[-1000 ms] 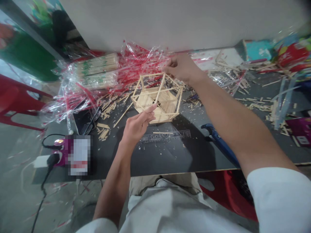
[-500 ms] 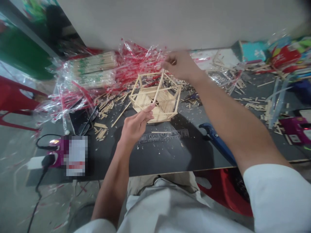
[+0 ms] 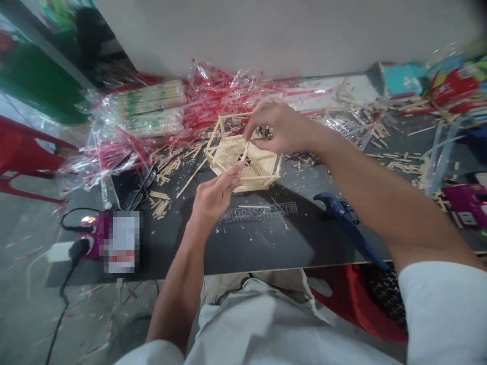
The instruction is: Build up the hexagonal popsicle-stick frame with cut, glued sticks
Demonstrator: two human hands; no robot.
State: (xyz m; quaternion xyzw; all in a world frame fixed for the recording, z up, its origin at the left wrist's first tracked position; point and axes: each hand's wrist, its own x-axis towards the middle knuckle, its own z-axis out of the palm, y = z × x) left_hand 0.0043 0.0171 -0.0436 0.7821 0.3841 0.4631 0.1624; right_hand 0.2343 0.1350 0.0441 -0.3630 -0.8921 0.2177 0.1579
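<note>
A hexagonal frame built of thin wooden sticks [image 3: 262, 181] sits on the dark table, its floor filled with parallel sticks. My left hand [image 3: 216, 192] is closed in a pinch on the lower end of a pale wooden stick [image 3: 246, 150] held over the frame's front. My right hand [image 3: 283, 126] reaches across from the right, thumb and fingers pinched at the upper end of that same stick. Part of the frame's right side is hidden behind my right hand. A clear ruler [image 3: 258, 213] with a loose stick on it lies nearer to me.
Bundles of packed sticks [image 3: 148, 104] and red plastic wrapping [image 3: 216, 91] line the back. Short cut sticks [image 3: 162, 203] lie scattered left and right. A blue tool [image 3: 348, 223] is under my right forearm. A purple power strip [image 3: 89, 238] and pixelated device [image 3: 122, 241] stand left.
My right hand has moved down and closer to my left hand, along the stick. The left hand stays almost where it was.
</note>
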